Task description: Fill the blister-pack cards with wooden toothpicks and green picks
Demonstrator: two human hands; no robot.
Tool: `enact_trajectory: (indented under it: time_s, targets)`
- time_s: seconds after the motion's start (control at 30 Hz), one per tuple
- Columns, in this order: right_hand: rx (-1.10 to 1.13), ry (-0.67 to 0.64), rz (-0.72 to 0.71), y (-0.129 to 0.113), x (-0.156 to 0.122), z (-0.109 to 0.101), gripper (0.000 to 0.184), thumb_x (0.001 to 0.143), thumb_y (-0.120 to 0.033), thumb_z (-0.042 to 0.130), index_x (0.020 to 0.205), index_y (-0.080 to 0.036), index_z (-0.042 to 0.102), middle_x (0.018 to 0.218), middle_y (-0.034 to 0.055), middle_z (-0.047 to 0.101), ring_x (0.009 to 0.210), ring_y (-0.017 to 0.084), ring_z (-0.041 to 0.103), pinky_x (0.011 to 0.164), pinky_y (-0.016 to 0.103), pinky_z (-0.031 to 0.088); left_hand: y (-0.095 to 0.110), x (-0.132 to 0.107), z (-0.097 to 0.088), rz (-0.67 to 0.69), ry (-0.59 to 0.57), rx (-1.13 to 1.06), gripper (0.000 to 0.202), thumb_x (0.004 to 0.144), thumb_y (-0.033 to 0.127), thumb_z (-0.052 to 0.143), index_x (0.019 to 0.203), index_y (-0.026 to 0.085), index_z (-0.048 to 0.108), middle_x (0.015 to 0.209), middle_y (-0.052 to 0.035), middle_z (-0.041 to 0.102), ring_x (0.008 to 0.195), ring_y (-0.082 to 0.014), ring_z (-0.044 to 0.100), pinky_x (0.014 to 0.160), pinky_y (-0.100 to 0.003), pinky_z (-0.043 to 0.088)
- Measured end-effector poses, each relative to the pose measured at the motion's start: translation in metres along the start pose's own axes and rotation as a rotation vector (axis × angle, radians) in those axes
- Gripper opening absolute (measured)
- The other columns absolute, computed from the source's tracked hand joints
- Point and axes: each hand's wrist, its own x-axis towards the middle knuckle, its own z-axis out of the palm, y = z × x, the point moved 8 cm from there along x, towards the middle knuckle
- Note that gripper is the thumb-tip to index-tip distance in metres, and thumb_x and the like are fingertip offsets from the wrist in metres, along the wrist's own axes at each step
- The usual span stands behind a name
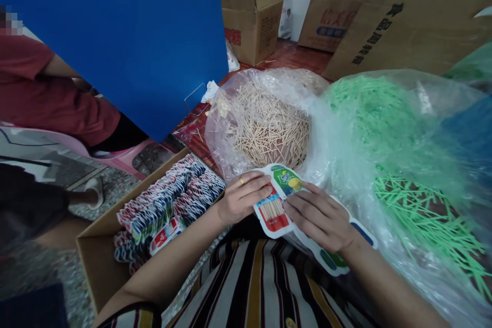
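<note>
A flat pack shaped and printed like drink bottles, with a green Sprite label and a red label, lies across my lap (pixel 277 211). Several pale sticks show in its red part. My left hand (pixel 244 197) pinches the pack's left edge, its thumb hidden underneath. My right hand (pixel 321 215) is closed over the pack's middle, fingers bent on its face; its thumb is hidden. Just beyond my hands, an open clear bag holds a heap of pale sticks (pixel 271 133). Thin green sticks (pixel 426 215) fill the plastic bags on the right.
On my left stands an open cardboard box (pixel 90 251) with rows of similar printed packs (pixel 165 195). A blue panel (pixel 126 36) rises behind it. A person in a red shirt (pixel 49 97) sits on a pink chair (pixel 73 144). Large cartons (pixel 403 15) stand at the back.
</note>
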Motion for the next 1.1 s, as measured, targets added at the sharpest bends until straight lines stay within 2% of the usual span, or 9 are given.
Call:
enact_trajectory:
  time_s: [0.1,0.2,0.37,0.5,0.63,0.73,0.87,0.97,1.1]
  targets:
    - [-0.025,-0.03,0.042,0.002,0.003,0.003,0.025,0.09,-0.014,0.043,0.099,-0.019,0.065,0.083,0.0033,0.07,0.089,0.016,0.063,0.093,0.041,0.052,0.0,-0.001,0.0,-0.012,-0.014,-0.016,0.025,0.087,0.022,0.054,0.11,0.019,0.064,0.111,-0.0111,0.069,0.109,-0.0234,0.06,0.088,-0.043,0.054]
    - [-0.03,-0.032,-0.003,-0.003,0.005,0.002,0.026,0.09,-0.011,0.042,0.096,-0.017,0.066,0.085,0.004,0.071,0.086,0.016,0.063,0.094,0.04,0.051,0.001,-0.002,-0.002,-0.024,0.0,-0.017,0.024,0.086,0.022,0.056,0.108,0.019,0.064,0.106,-0.0102,0.07,0.103,-0.0226,0.063,0.086,-0.042,0.055]
    - [0.017,0.01,0.0,-0.002,-0.003,0.002,0.023,0.091,-0.012,0.043,0.093,-0.015,0.066,0.09,0.0053,0.072,0.09,0.018,0.063,0.089,0.042,0.055,0.007,-0.005,-0.003,0.041,0.004,0.043,0.033,0.082,0.013,0.06,0.114,0.017,0.062,0.114,-0.0125,0.068,0.112,-0.024,0.06,0.09,-0.041,0.054]
    - [0.081,0.016,0.043,0.002,-0.005,0.006,0.024,0.093,-0.016,0.042,0.096,-0.014,0.066,0.091,0.0065,0.072,0.093,0.019,0.063,0.091,0.044,0.054,0.006,-0.012,0.0,0.019,0.001,0.082,0.04,0.082,0.012,0.06,0.12,0.021,0.058,0.118,-0.0096,0.066,0.112,-0.0225,0.06,0.092,-0.041,0.053]
    - [0.109,-0.016,0.07,0.002,0.0,0.008,0.022,0.091,-0.013,0.045,0.097,-0.013,0.066,0.09,0.0068,0.071,0.092,0.018,0.062,0.094,0.044,0.052,0.006,-0.017,0.001,-0.003,0.011,0.096,0.036,0.083,0.015,0.06,0.118,0.021,0.06,0.117,-0.0092,0.067,0.111,-0.0227,0.061,0.091,-0.042,0.054]
    - [0.094,-0.003,0.033,-0.002,0.002,0.005,0.022,0.089,-0.009,0.046,0.093,-0.012,0.067,0.089,0.0074,0.071,0.092,0.018,0.062,0.093,0.042,0.052,0.009,-0.017,-0.003,0.012,0.054,0.094,0.031,0.083,0.015,0.06,0.113,0.019,0.062,0.113,-0.0091,0.069,0.109,-0.0225,0.062,0.09,-0.042,0.055]
    - [0.083,0.005,0.039,-0.002,0.004,0.004,0.022,0.09,-0.011,0.046,0.097,-0.013,0.067,0.088,0.0074,0.071,0.095,0.019,0.062,0.093,0.044,0.051,0.011,-0.015,-0.008,0.04,0.084,0.066,0.028,0.083,0.014,0.06,0.11,0.016,0.063,0.112,-0.0113,0.069,0.112,-0.0236,0.06,0.09,-0.043,0.054]
    - [0.063,-0.04,0.019,-0.003,0.006,0.007,0.023,0.091,-0.012,0.046,0.101,-0.015,0.066,0.095,0.006,0.072,0.095,0.019,0.062,0.095,0.045,0.05,0.011,-0.014,-0.008,0.047,0.067,0.059,0.029,0.082,0.013,0.061,0.111,0.018,0.063,0.115,-0.0106,0.068,0.113,-0.0233,0.059,0.091,-0.043,0.054]
    - [0.048,-0.037,-0.005,-0.005,0.004,0.007,0.023,0.091,-0.012,0.046,0.096,-0.018,0.067,0.098,0.0038,0.072,0.094,0.017,0.062,0.097,0.043,0.05,0.01,-0.014,-0.006,0.053,0.057,0.079,0.028,0.082,0.014,0.061,0.109,0.022,0.063,0.115,-0.0079,0.068,0.112,-0.0219,0.06,0.091,-0.041,0.054]
